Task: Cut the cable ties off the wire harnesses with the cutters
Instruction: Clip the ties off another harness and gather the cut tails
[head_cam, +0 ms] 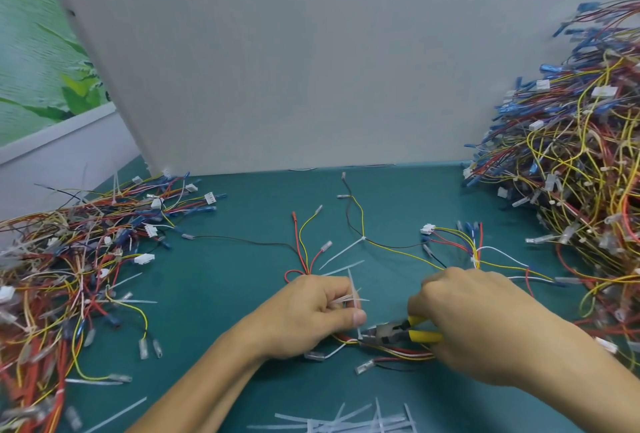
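My right hand (471, 325) grips the yellow-handled cutters (398, 331), whose metal jaws point left at a white cable tie (359, 333) on a harness of red, yellow and white wires (398, 353) lying on the green mat. My left hand (311, 315) grips a bunch of cut white cable ties (351, 294) and rests over the left part of that harness, thumb close to the jaws. Another tied harness (363, 238) lies further back in the middle, with its tie tail sticking out.
A big heap of harnesses (581, 162) fills the right side, and a flatter heap (76, 259) covers the left. Cut ties (363, 424) lie at the front edge. A loose harness (301, 249) and one with a white connector (450, 238) lie mid-mat. A grey panel (277, 51) stands behind.
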### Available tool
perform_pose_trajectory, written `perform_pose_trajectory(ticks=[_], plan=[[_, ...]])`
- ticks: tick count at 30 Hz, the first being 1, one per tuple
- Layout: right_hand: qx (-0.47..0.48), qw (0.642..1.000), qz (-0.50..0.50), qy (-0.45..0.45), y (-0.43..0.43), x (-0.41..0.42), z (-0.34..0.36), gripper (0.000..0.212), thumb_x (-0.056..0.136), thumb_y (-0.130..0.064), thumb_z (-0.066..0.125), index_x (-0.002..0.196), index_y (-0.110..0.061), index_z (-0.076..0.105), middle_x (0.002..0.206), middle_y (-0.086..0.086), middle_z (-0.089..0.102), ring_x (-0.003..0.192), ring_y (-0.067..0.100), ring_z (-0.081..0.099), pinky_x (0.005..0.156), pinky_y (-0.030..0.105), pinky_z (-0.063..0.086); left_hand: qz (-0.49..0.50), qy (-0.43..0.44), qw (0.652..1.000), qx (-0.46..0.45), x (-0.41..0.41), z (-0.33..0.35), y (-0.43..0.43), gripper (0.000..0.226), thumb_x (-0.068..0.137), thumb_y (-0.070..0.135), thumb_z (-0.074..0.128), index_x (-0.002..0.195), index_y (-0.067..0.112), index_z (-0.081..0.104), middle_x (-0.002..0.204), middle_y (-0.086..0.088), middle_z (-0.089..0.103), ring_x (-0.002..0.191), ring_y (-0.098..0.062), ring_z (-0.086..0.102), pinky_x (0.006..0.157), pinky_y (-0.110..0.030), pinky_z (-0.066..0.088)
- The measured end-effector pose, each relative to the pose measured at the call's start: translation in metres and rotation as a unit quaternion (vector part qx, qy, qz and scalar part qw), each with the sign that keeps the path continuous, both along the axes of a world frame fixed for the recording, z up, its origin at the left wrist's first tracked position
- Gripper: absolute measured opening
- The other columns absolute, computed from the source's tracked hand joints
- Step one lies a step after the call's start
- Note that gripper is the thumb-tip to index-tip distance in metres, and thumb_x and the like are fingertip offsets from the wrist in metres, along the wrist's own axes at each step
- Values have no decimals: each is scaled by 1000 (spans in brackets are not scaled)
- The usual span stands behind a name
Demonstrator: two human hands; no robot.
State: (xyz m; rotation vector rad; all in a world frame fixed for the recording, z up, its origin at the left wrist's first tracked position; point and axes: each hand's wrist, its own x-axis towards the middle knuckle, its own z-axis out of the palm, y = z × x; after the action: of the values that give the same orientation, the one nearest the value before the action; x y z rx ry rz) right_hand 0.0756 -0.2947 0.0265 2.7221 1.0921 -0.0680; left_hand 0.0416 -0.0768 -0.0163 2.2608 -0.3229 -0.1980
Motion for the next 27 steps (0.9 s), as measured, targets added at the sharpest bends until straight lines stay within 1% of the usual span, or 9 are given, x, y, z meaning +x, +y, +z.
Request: perform_pose_trajectory(ticks=[3,8,11,14,15,18,20,24,27], plan=[[1,1000,1,-8,1,-2,1,23,83,-25,49,104,-25,58,104,-2,57,97,28,59,65,33,37,2,1,1000,-2,0,0,0,20,90,26,62,75,14,55,63,-2,46,58,-12,37,57,-25,33],[-4,1000,7,-25,3,-3,3,18,83,-19,47,98,-23,56,98,-2,54,93,30,59,62,33,33,5,-1,1000,-15,0,2,1,21,88,30,61,73,16,55,61,4,43,57,-9,35,55,-23,31],[-16,998,25,-48,5,-4,5,14,85,-18,47,95,-23,54,86,-2,42,88,30,55,57,33,24,9,-1,1000,-17,1,1,1,21,87,32,60,72,18,54,59,9,40,56,-8,35,55,-22,30],[-30,997,38,-60,6,-4,5,14,85,-15,47,95,-23,54,83,-2,36,83,30,49,48,31,12,10,0,1000,-23,1,1,1,20,86,32,60,71,22,53,59,11,40,56,-7,34,55,-22,30],[-31,997,37,-60,5,-4,5,15,84,-14,47,95,-22,54,83,-2,36,83,30,50,47,30,12,10,-1,1000,-23,1,1,1,19,85,33,60,71,22,53,58,12,40,56,-7,34,55,-21,30],[-26,998,32,-54,6,-3,3,15,84,-13,48,95,-21,54,84,-2,38,89,31,56,47,31,19,11,-5,1000,-21,1,1,1,24,83,36,59,73,15,54,60,9,40,56,-7,35,56,-22,30],[-24,998,31,-48,5,-3,2,16,83,-13,47,94,-21,54,84,-1,39,90,32,57,47,31,20,15,-7,1000,-17,1,1,2,28,83,38,58,74,12,53,61,8,40,57,-7,34,56,-23,31],[-29,998,30,-47,4,-1,2,17,82,-14,47,95,-20,55,86,1,42,88,33,58,46,30,18,18,-3,1000,-22,1,0,2,24,82,39,57,70,19,51,58,13,38,56,-7,33,56,-23,30],[-37,998,29,-44,4,0,1,15,79,-12,47,91,-19,54,88,3,48,82,34,56,46,30,19,15,-6,999,-28,2,0,3,24,82,38,58,70,18,51,56,13,38,55,-6,33,55,-21,30]])
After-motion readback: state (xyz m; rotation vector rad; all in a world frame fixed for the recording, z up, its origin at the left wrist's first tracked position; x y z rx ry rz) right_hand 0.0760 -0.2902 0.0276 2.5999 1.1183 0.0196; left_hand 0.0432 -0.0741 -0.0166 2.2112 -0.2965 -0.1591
